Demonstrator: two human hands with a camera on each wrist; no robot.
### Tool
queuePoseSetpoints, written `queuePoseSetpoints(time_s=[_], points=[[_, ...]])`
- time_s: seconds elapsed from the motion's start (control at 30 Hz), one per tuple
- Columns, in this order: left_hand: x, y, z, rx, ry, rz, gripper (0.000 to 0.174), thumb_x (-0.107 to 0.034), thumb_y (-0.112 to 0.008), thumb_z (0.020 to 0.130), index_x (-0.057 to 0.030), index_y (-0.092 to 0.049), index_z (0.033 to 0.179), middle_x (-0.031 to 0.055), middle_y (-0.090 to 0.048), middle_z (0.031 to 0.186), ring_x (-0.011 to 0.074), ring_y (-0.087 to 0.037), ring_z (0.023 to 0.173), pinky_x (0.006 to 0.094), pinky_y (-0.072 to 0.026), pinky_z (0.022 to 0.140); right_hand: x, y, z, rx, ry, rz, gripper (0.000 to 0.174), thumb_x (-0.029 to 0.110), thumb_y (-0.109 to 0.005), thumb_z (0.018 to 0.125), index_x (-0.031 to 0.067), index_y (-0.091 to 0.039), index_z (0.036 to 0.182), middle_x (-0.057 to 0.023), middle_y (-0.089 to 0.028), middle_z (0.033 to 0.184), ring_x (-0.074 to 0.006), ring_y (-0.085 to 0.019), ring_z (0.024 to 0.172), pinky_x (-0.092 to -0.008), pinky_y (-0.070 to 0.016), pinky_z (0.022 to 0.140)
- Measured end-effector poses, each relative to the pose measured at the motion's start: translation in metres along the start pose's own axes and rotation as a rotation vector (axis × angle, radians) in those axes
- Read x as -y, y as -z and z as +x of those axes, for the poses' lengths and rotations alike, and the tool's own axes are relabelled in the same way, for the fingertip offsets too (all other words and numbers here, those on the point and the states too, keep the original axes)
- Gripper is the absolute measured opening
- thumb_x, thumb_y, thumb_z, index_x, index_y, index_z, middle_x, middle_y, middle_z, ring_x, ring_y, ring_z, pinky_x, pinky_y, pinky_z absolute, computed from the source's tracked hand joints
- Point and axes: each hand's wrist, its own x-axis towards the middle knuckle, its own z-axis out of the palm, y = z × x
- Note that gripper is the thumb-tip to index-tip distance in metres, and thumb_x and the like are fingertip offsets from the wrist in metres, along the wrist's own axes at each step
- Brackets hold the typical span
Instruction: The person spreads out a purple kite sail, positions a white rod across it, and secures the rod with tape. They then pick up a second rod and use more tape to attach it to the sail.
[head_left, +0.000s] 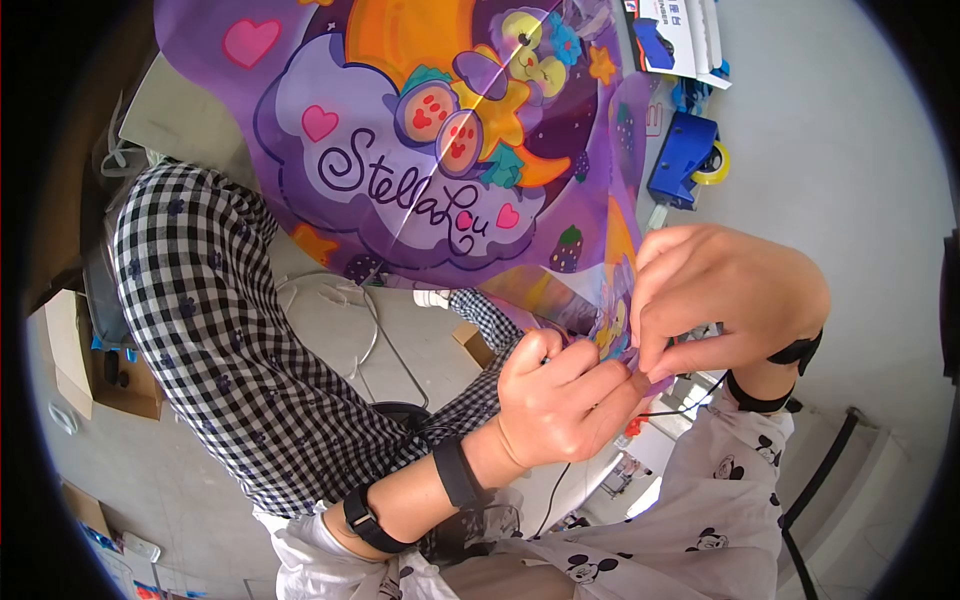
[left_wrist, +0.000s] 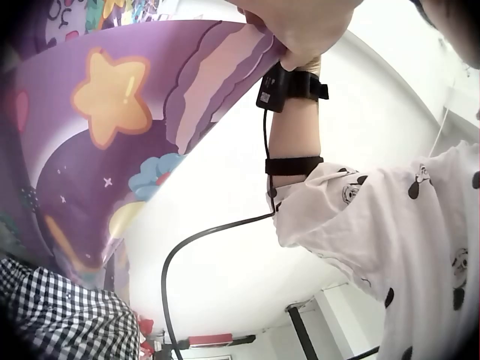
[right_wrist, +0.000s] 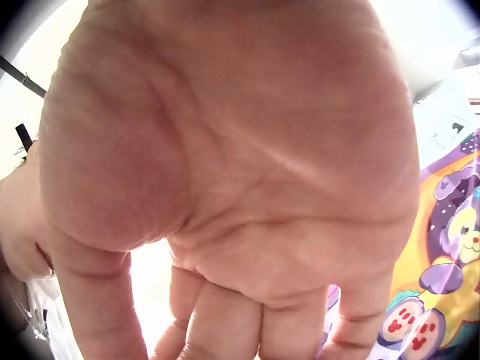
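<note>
A large, glossy purple plastic sheet (head_left: 420, 180), printed with a cartoon rabbit, stars, hearts and the words "StellaLou", spreads across the upper middle of the head view. Its lower right corner narrows into gathered film between the two hands. My left hand (head_left: 570, 400) has its fingers curled round this gathered part. Just above and to the right, my right hand (head_left: 720, 295) pinches the same corner between thumb and fingers. The right palm (right_wrist: 232, 165) fills the right wrist view, which hides the pinched spot. In the left wrist view the sheet (left_wrist: 112, 105) hangs from the pinched corner.
A blue tape dispenser (head_left: 685, 160) with yellow tape lies right of the sheet, below a printed box (head_left: 675, 35). Checked trouser legs (head_left: 200, 300) are under the sheet. An open cardboard box (head_left: 120, 380) stands at the left, and a white cable (head_left: 375, 330) loops on the floor.
</note>
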Motion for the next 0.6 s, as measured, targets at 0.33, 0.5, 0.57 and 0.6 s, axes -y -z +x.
queuePoseSetpoints(time_s=[0.33, 0.5, 0.57, 0.6], points=[[0.0, 0.0, 0.007, -0.037, 0.079, -0.003, 0.022, -0.019, -0.085, 0.063, -0.0153, -0.064, 0.068, -0.0071, -0.057, 0.065, 0.0123, -0.045, 0.055, 0.031, -0.0264, 0.058, 0.002, 0.002, -0.002, 0.015, -0.013, 0.018, 0.009, 0.009, -0.07, 0.074, 0.0121, -0.062, 0.071, 0.0032, -0.06, 0.065, -0.0188, -0.055, 0.061, -0.0309, -0.0425, 0.071], [-0.001, 0.006, 0.017, -0.005, 0.198, -0.032, 0.02, -0.014, -0.084, 0.063, -0.0127, -0.067, 0.073, -0.0043, -0.059, 0.069, 0.0151, -0.05, 0.062, 0.0333, -0.0306, 0.062, 0.006, 0.007, 0.002, 0.031, -0.02, -0.041, 0.008, 0.01, -0.069, 0.074, 0.012, -0.062, 0.072, 0.0025, -0.059, 0.065, -0.0188, -0.055, 0.062, -0.0302, -0.042, 0.071], [0.002, 0.0, 0.016, -0.065, 0.31, -0.088, 0.019, -0.01, -0.083, 0.064, -0.0109, -0.067, 0.075, -0.0024, -0.061, 0.073, 0.0167, -0.053, 0.065, 0.0332, -0.0323, 0.064, 0.006, 0.01, 0.006, -0.001, -0.004, -0.109, 0.008, 0.012, -0.068, 0.075, 0.0092, -0.061, 0.074, -0.0002, -0.06, 0.067, -0.0207, -0.057, 0.064, -0.0317, -0.0433, 0.07], [0.002, -0.001, 0.017, -0.093, 0.362, -0.115, 0.019, -0.009, -0.082, 0.064, -0.0099, -0.068, 0.076, -0.0015, -0.062, 0.075, 0.0175, -0.054, 0.067, 0.0331, -0.0332, 0.065, 0.005, 0.012, 0.009, -0.021, 0.005, -0.144, 0.008, 0.012, -0.068, 0.075, 0.0079, -0.061, 0.075, -0.0015, -0.06, 0.067, -0.0217, -0.058, 0.065, -0.0325, -0.0439, 0.069]])
